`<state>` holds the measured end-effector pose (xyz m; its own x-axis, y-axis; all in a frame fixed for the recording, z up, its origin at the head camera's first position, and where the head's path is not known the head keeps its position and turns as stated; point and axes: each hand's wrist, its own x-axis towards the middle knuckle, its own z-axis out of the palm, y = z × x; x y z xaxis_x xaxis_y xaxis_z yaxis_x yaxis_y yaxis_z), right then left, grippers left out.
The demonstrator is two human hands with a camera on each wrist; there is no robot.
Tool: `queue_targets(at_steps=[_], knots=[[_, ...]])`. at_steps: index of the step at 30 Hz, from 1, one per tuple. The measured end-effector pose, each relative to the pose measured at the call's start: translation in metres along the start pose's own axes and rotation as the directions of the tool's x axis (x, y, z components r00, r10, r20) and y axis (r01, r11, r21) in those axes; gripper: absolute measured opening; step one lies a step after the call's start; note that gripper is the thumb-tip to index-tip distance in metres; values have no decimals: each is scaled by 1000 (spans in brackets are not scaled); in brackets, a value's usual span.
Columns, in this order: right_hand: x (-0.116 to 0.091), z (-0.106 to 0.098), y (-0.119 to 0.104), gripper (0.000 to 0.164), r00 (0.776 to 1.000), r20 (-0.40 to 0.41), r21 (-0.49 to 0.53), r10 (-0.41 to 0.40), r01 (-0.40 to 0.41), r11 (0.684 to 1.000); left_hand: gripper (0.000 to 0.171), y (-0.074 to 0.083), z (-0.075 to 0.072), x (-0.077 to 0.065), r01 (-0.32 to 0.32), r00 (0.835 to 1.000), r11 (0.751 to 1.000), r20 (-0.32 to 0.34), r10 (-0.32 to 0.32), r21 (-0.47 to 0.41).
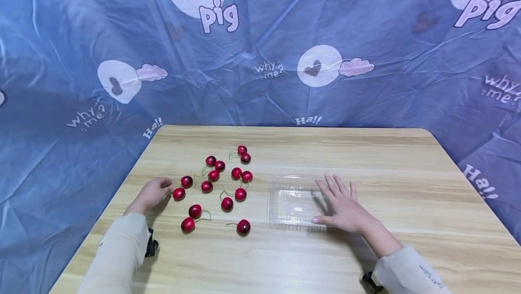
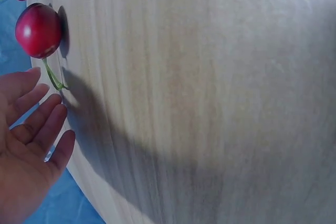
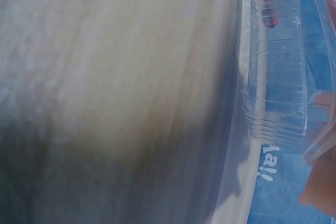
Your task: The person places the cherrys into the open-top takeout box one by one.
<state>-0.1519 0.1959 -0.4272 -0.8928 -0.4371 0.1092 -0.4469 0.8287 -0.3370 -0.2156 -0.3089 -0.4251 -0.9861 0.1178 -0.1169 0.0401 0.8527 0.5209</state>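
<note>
Red-to-maroon cherries (image 1: pixel 243 227) on green stems (image 2: pixel 50 74) dot a pale, wood-grained table (image 1: pixel 366 158) toward its left edge, near a colourless container (image 1: pixel 291 194); beyond the far edge, a blue backdrop (image 1: pixel 252 95) carries white lettering (image 1: pixel 220 16) and pink clouds (image 1: pixel 356 67).

Creased, printed blue cloth (image 1: pixel 260 45) hangs beyond the far, left and right edges of the pale wooden table (image 1: pixel 407 172).

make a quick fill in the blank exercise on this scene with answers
In the head view, the cherries lie to the ____ of the box.
The hand at the box is the person's ____ hand.
The stems are coloured ____.
The animal word printed on the backdrop is ____.

Missing words: left; right; green; pig.
</note>
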Motion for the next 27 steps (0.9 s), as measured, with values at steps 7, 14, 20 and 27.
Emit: queue_targets(at_steps=[7,14,20,27], knots=[[0,-1,0,95,1000,-1,-7,10,-10,1000,17,-2,2,4,-6,1000,1000,-17,7,20],[0,0,1,95,1000,-12,-4,4,-4,1000,8,-4,3,6,-38,998,999,-41,40,35],[-1,-1,2,94,1000,-28,26,-10,10,1000,3,-4,4,8,-57,997,997,-55,60,54],[0,-2,1,95,1000,-13,27,1,0,1000,9,-6,3,6,-99,993,993,-66,102,60]])
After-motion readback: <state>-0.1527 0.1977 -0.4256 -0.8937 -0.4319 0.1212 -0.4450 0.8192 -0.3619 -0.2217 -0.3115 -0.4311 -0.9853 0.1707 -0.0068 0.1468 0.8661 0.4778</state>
